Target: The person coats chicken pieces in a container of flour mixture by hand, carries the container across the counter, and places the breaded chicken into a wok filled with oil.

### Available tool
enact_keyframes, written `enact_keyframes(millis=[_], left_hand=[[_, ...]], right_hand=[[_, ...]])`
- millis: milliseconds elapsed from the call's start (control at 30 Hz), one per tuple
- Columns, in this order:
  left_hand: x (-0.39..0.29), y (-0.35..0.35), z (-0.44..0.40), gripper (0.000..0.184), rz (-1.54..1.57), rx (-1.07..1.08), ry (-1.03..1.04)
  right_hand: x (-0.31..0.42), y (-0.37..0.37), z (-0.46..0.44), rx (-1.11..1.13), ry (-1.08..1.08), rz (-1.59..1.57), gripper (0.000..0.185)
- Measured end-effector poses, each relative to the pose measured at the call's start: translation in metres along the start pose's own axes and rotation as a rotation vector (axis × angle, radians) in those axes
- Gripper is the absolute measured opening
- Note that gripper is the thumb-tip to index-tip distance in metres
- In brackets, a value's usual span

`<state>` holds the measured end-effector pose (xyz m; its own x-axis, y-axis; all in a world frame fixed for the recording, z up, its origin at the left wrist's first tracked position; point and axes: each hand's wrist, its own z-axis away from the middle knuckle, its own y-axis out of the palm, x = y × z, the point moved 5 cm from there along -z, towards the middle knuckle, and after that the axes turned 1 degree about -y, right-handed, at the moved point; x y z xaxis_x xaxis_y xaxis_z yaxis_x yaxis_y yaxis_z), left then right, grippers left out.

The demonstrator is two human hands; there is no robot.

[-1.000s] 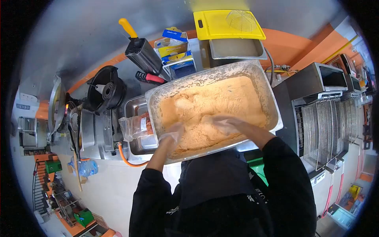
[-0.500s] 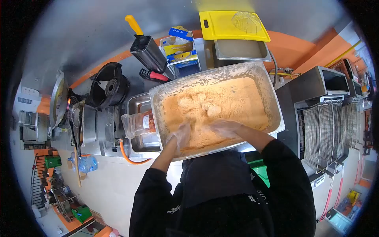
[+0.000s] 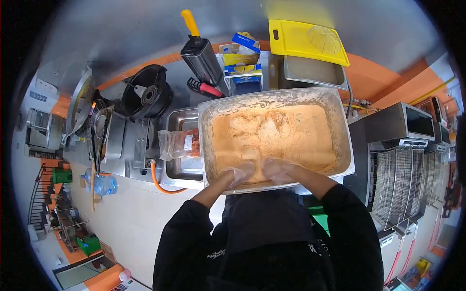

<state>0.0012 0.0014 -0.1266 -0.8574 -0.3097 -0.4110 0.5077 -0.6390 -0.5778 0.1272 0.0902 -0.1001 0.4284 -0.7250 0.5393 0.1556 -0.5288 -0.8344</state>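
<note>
A large metal pan [image 3: 349, 162] holds pale orange breading flour [image 3: 310, 145]. Coated lumps [image 3: 269, 128] lie in the flour toward the far side, and a smaller coated lump [image 3: 250, 154] sits just beyond my hands. My left hand [image 3: 241, 172], in a clear plastic glove, is down in the flour near the pan's front edge. Close beside it, my right hand [image 3: 279, 169] wears the same kind of glove and also touches the flour. The fingers of both hands are blurred and partly buried, so their grip cannot be made out.
Left of the pan, a bag of reddish meat [image 3: 191, 143] lies over a steel sink [image 3: 182, 167]. Behind stand a knife holder [image 3: 203, 60], glove boxes [image 3: 241, 63] and a yellow cutting board [image 3: 296, 41]. Wire fryer baskets [image 3: 398, 184] are at the right.
Both hands have drawn closer together and toward the pan's front edge. The flour and lumps have shifted. The whole view has moved slightly with my head.
</note>
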Motion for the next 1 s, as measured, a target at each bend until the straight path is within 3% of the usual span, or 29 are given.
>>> enact_keyframes(millis=[33,100,167,200,233,267,300,367,467,533,567,600,667,733,767,833,900,967,1000], left_hand=[[-0.002,-0.003,-0.006,0.035,0.087,-0.035,0.01],[0.005,-0.023,-0.013,0.035,0.33,-0.186,-0.005],[0.03,-0.047,-0.028,0.034,0.527,-0.387,-0.039],[0.047,-0.057,-0.04,0.034,0.444,-0.489,-0.038],[0.065,-0.062,-0.055,0.034,-0.13,-0.631,-0.016],[0.088,-0.06,-0.072,0.033,-1.029,-0.882,-0.154],[0.105,-0.062,-0.085,0.033,-1.377,-1.057,-0.296],[0.093,-0.089,-0.074,0.036,0.227,-0.71,-0.276],[0.041,-0.125,-0.056,0.037,0.808,-0.754,-0.276],[0.056,-0.11,-0.105,0.039,1.051,-0.765,-0.35],[0.063,-0.106,-0.122,0.041,1.174,-0.772,-0.382],[0.059,-0.11,-0.116,0.042,1.178,-0.668,-0.337],[0.062,-0.114,-0.089,0.044,1.127,-0.533,-0.248],[0.079,-0.114,-0.075,0.044,0.972,-0.556,-0.14],[0.085,-0.113,-0.077,0.044,0.866,-0.6,-0.083],[0.079,-0.117,-0.081,0.044,0.547,-0.666,-0.199],[0.066,-0.129,-0.09,0.046,0.355,-0.658,-0.254],[0.05,-0.134,-0.099,0.048,0.302,-0.572,-0.259],[0.039,-0.134,-0.087,0.047,0.38,-0.569,-0.108]], right_hand=[[0.001,0.003,-0.01,0.461,0.315,0.371,0.016],[-0.041,0.015,0.024,-0.295,0.453,-0.469,0.018],[-0.093,0.034,0.062,-0.739,0.44,-0.992,0.019],[-0.098,0.011,0.072,-0.751,0.554,-0.739,0.021],[-0.102,-0.013,0.081,-0.746,0.681,-0.492,0.023],[-0.076,-0.064,0.09,-0.647,0.908,0.132,0.027],[-0.073,-0.073,0.098,-0.632,1.001,-0.098,0.027],[-0.072,-0.075,0.114,-0.575,1.164,-0.566,0.029],[-0.074,-0.087,0.074,-1.192,1.009,-1.111,0.045],[-0.127,-0.03,0.057,-1.013,0.962,-1.257,0.041],[-0.135,-0.024,0.053,-0.993,0.837,-1.326,0.039],[-0.142,-0.018,0.05,-0.965,0.713,-1.398,0.036],[-0.115,-0.033,0.056,-1.026,0.265,-1.529,0.03],[-0.094,-0.073,0.061,-0.908,0.554,-0.917,0.025],[-0.103,-0.072,0.073,-0.902,0.564,-1.091,0.029],[-0.115,-0.056,0.077,-0.994,0.605,-1.33,0.031],[-0.137,-0.043,0.055,-1.212,0.643,-1.418,0.026],[-0.092,-0.083,0.03,-0.882,1.125,-1.272,0.028],[-0.09,-0.084,0.029,-0.838,1.061,-1.184,0.029]])
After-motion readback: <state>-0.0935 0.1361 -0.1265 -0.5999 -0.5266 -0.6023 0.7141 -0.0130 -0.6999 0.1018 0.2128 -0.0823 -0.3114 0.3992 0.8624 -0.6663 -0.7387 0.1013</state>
